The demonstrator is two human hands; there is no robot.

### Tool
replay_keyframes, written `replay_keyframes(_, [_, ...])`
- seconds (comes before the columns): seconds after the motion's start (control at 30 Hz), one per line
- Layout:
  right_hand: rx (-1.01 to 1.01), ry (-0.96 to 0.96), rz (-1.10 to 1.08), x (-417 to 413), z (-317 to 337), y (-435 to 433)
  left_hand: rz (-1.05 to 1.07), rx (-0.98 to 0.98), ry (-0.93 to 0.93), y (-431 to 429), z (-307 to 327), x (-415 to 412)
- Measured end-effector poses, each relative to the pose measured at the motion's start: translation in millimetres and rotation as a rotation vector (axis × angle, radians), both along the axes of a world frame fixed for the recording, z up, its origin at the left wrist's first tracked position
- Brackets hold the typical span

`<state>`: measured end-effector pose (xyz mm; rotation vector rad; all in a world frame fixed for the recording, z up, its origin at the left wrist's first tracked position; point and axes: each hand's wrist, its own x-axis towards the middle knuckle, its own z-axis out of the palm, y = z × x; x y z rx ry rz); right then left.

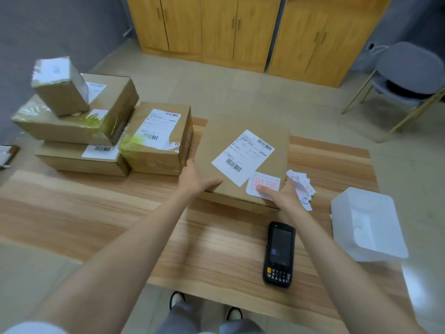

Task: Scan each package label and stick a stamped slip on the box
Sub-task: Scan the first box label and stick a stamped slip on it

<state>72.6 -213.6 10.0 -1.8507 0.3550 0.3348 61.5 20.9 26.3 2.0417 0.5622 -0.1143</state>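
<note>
Flat cardboard box (pixel 216 143), red-stamped paper slip (pixel 265 183) under right hand (pixel 283 197)

You stand at a worktop (pixel 96 213) of pale, striped wood grain, set on a floor (pixel 240 92) of large beige tiles. Ahead of you a row of honey-coloured wooden cabinets (pixel 216 44) lines the far side, doors shut, with slim metal handles (pixel 159 13). A grey wall (pixel 48 27) runs down your left. To your right a grey padded chair (pixel 409 66) on thin gold legs stands near the cabinets
</note>
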Motion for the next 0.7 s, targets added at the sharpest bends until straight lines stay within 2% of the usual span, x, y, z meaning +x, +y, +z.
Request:
replay_keyframes(0.2, [0.044,-0.109,0.111,13.6,47.6,9.7,0.124,0.001,-0.142,5.8,48.0,-16.0])
replay_keyframes(0.4, [0.111,-0.200,0.283,19.1,86.5,65.6,0.292,0.027,-0.255,52.1,87.9,-52.1])
replay_keyframes(0.7, [0.163,-0.193,0.475,-20.5,101.3,190.9,0.491,0.084,-0.251,159.9,99.7,-126.7])
